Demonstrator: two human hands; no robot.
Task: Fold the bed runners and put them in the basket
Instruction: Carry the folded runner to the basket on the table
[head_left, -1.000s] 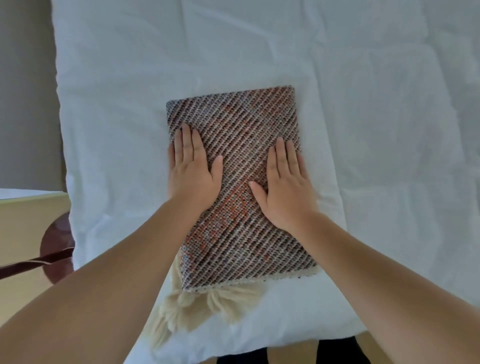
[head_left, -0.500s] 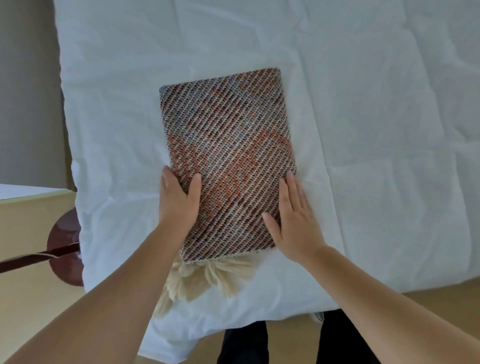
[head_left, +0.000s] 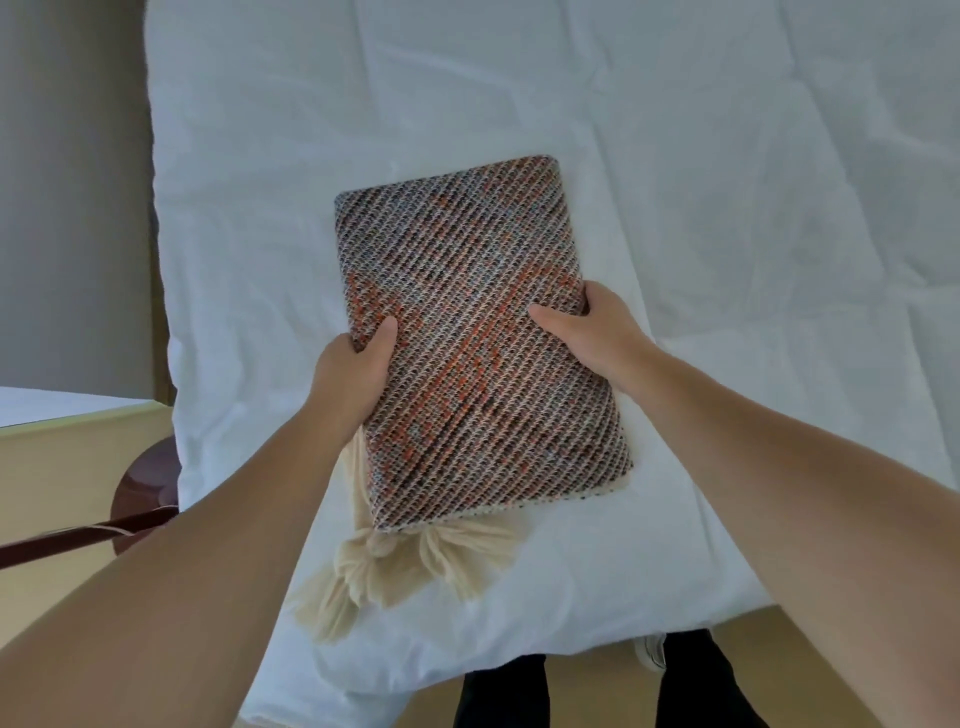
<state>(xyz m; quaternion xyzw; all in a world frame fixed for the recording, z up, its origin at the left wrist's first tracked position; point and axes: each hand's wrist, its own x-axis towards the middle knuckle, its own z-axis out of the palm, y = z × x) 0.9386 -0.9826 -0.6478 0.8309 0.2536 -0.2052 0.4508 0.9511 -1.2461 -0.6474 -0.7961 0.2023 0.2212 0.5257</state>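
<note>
While the folded runner (head_left: 478, 338) lies on the bed (head_left: 727, 208), both hands grip it. The left hand (head_left: 353, 374) holds its left edge, the right hand (head_left: 597, 332) its right edge.

Folded bed runner (head_left: 480, 338): diagonal woven stripes in dark brown, cream and grey-blue, with orange patches densest between the two thumbs. Tassel fringe (head_left: 405, 566) below the left hand (head_left: 353, 379): plain cream. Bed cover (head_left: 727, 182) beyond the fingertips: plain white. Round furniture piece (head_left: 148, 488) left of the left forearm: dark red-brown.
</note>
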